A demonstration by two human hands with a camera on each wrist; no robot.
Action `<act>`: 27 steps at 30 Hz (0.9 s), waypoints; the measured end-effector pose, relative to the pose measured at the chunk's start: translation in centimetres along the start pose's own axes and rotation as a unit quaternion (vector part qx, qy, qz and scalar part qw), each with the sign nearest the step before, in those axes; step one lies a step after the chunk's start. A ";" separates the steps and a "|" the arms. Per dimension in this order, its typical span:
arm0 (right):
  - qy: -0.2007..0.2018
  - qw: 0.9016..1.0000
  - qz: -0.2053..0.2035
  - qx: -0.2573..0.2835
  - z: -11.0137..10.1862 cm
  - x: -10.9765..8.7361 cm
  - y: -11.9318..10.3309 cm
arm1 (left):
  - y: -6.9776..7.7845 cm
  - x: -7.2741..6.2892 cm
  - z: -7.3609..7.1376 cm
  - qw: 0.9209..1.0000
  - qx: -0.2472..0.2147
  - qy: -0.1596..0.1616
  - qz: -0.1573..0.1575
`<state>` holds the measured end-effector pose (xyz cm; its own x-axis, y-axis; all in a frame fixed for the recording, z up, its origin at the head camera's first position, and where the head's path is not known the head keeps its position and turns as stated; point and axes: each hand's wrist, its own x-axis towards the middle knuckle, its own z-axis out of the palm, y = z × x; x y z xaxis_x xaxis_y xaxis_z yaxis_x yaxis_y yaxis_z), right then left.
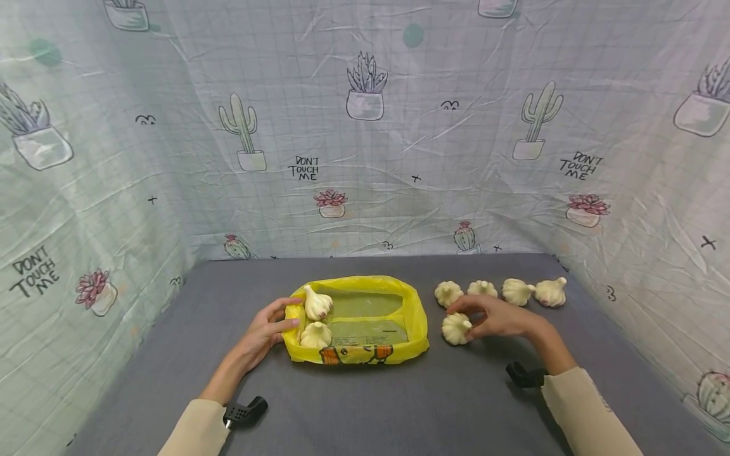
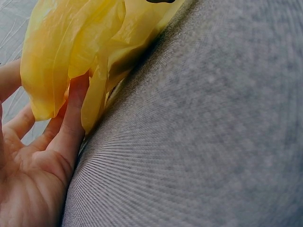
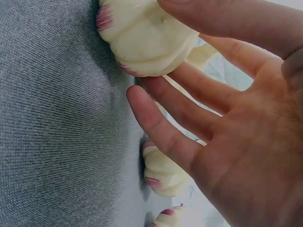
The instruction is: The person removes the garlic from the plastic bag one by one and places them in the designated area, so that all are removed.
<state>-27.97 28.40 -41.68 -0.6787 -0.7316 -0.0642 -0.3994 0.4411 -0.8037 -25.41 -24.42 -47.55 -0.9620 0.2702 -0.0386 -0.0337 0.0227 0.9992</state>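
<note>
Gripping apart: L hand w/ yellow bag edge, R hand w/ garlic bulb.

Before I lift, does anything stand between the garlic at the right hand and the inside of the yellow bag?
Only the right wall of the bag. The garlic sits on the table just right of it; no other object shows in between.

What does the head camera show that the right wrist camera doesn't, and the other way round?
Only the head view: the yellow bag, the left hand on it and two garlics inside. Only the right wrist view: the right palm and purple streaks on the garlic pinched there. Both: the right hand, that garlic, other garlics and the gray table.
</note>
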 end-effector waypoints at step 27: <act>0.112 0.992 -0.018 -0.058 -0.8 -1.1 -4.5 | 0.2 -0.2 0.1 1.000 0.009 0.007 -0.007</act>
<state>-25.94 27.60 -37.56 -0.7778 -0.6193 0.1070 -0.4853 0.4836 -0.7285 -25.16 -24.35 -47.39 -0.9653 0.2559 -0.0524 -0.0428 0.0431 0.9982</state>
